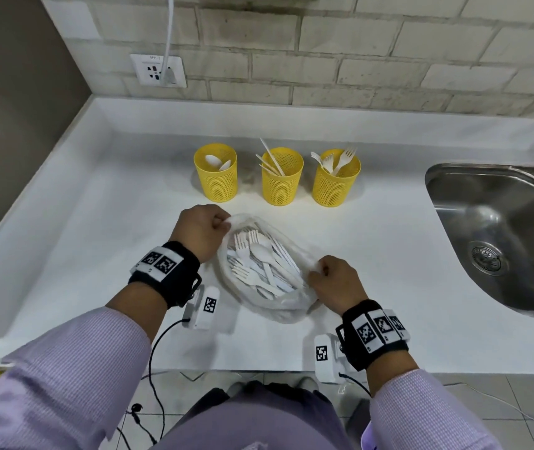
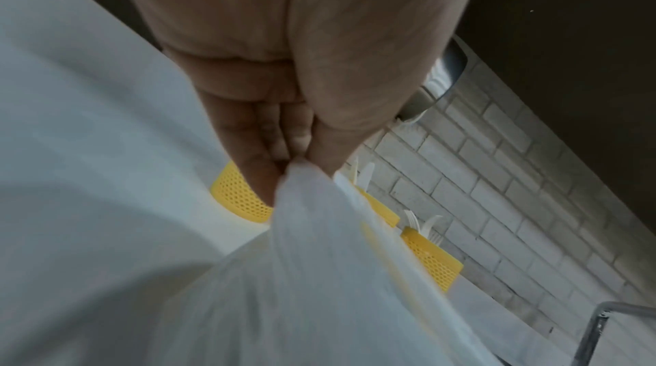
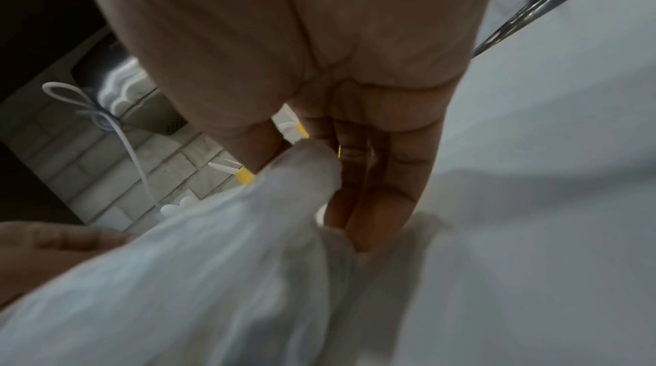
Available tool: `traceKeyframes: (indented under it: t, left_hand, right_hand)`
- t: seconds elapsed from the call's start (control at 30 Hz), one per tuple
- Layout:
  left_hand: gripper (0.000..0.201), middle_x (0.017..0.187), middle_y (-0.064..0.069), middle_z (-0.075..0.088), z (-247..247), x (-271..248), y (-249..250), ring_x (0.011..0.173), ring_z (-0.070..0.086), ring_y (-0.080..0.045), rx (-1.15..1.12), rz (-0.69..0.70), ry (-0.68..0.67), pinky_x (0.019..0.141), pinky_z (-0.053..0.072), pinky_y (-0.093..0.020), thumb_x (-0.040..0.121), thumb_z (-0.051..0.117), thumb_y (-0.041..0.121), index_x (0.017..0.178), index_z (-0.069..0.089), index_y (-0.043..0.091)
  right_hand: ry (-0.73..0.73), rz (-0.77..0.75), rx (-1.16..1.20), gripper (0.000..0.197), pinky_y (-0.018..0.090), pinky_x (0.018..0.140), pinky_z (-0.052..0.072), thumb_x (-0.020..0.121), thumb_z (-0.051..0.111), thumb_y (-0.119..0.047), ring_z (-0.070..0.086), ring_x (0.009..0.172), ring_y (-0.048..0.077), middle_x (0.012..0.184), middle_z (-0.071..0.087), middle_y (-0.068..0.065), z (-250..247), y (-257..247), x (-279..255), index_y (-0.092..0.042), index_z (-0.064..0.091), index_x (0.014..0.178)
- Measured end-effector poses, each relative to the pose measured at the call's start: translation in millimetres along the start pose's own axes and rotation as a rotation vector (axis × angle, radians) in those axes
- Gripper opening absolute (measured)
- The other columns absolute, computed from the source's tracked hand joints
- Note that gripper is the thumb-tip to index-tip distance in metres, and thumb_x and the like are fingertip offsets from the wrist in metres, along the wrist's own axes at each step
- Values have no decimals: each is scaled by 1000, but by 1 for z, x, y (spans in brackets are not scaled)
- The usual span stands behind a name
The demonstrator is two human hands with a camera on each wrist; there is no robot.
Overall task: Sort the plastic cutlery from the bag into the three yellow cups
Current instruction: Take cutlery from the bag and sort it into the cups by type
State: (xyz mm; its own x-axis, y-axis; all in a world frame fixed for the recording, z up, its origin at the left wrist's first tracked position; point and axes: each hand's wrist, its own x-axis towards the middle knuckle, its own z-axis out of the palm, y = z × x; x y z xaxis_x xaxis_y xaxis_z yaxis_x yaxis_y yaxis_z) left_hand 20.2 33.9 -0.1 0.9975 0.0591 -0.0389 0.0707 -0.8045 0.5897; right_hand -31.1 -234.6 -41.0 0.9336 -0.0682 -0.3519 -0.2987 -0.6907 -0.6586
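My left hand (image 1: 199, 230) pinches the far-left edge of the thin translucent white plastic bag (image 1: 286, 308), thumb and curled fingers closed on a bunched bit of film, which the left wrist view shows gathered tight between my fingertips (image 2: 264, 176). My right hand (image 1: 335, 282) grips the bag's near-right edge the same way, the film crumpled between thumb and fingers (image 3: 383, 204). Between the two hands the bag's mouth is pulled wide and it lies on the white countertop (image 1: 97, 254), with a loose heap of white plastic cutlery (image 1: 260, 266) inside: several forks, at least one spoon lying on top, and long narrow handles I cannot sort by kind. Beyond the bag, in a row along the counter, stand three yellow perforated plastic cups. The left cup (image 1: 216, 181) holds a couple of white spoons, the middle cup (image 1: 281, 183) holds white knives leaning out to the left, and the right cup (image 1: 335, 186) holds white forks with tines up. All three stand upright, apart from one another and apart from the bag. To my right the stainless steel sink (image 1: 486, 228) is set into the counter, and a white wall socket (image 1: 158, 70) with a cable plugged in sits on the pale brick wall at the back left
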Motion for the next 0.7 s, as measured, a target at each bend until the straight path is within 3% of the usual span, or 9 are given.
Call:
traceKeyframes:
  t: [0.07, 0.2, 0.33, 0.43, 0.53, 0.6, 0.67, 0.7]
  left_hand:
    - [14, 101, -5, 74, 3, 5, 2, 100, 67, -24, -78, 6, 34, 81, 41, -22, 95, 67, 20, 107, 73, 15]
    - [42, 99, 2, 64, 5, -1, -7, 92, 62, -19, -17, -75, 4, 87, 49, -30, 83, 79, 41, 115, 62, 20]
    - [14, 94, 1, 73, 4, -10, -15, 96, 66, -21, -14, -55, 22, 79, 43, -24, 90, 66, 14, 103, 73, 16]
    - [18, 100, 0, 74, 2, -4, -15, 92, 63, -15, -141, -66, 25, 85, 47, -24, 93, 61, 10, 100, 75, 19]
    - [14, 101, 0, 74, 1, 2, -17, 97, 69, -22, -333, -146, 7, 94, 54, -39, 94, 62, 18, 101, 67, 29]
    - [19, 101, 3, 71, -1, -2, -18, 97, 68, -20, -338, -187, -7, 89, 54, -36, 91, 72, 34, 107, 62, 30]
    - [40, 98, 5, 67, 0, -8, -21, 92, 64, -16, -196, -189, -85, 83, 48, -31, 84, 78, 46, 114, 58, 28]
    - [42, 98, 5, 67, 0, -11, -21, 92, 63, -17, -119, -171, -126, 81, 46, -29, 84, 78, 46, 115, 59, 26]
  right_hand:
    - [-54, 10, 32, 18, 31, 61, 48, 89, 63, -23, 60, 75, 23, 82, 62, 5, 3, 0, -7, -6, 59, 89]
    - [15, -35, 100, 19, 18, 62, 38, 89, 66, -30, 57, 80, 5, 92, 63, -6, 2, -11, -12, -19, 58, 102]
    - [2, -28, 82, 19, 17, 61, 37, 92, 61, -31, 57, 77, 11, 86, 65, -5, 3, -21, -5, -14, 61, 101]
    - [-36, -6, 51, 18, 25, 57, 37, 92, 56, -22, 51, 70, 21, 78, 59, 5, 7, -20, -7, -5, 53, 85]
    - [-80, -2, -6, 17, 29, 60, 45, 90, 56, -20, 59, 75, 25, 82, 63, 6, 11, -15, -10, -3, 56, 87]
    - [-80, -3, 37, 18, 30, 66, 52, 90, 61, -26, 65, 82, 23, 89, 68, 5, 13, -16, -11, -9, 61, 96]
    - [-35, -9, 80, 21, 21, 63, 44, 92, 64, -33, 62, 80, 11, 91, 66, -4, 12, -21, -11, -16, 59, 104]
    - [-12, -15, 98, 24, 18, 62, 40, 93, 65, -35, 60, 79, 5, 91, 64, -8, 12, -25, -11, -18, 58, 108]
